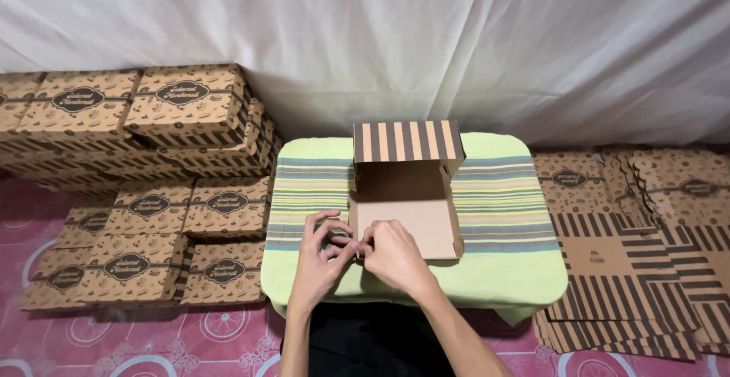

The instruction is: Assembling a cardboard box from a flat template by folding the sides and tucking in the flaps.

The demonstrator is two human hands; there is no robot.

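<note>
Two bare forearms, no sleeves, watch or rings visible: left hand (319,248), right hand (391,255). Black garment on lap, bottom centre of frame.

Both hands meet at the near left corner of the half-folded cardboard box (407,210), the left hand (323,251) and right hand (391,255) pinching its flap, striped lid standing upright at the back. The box sits on a small table under a green striped cloth (502,217). Finished boxes (152,187) pile up left; flat box blanks (646,248) lie stacked right.
</note>
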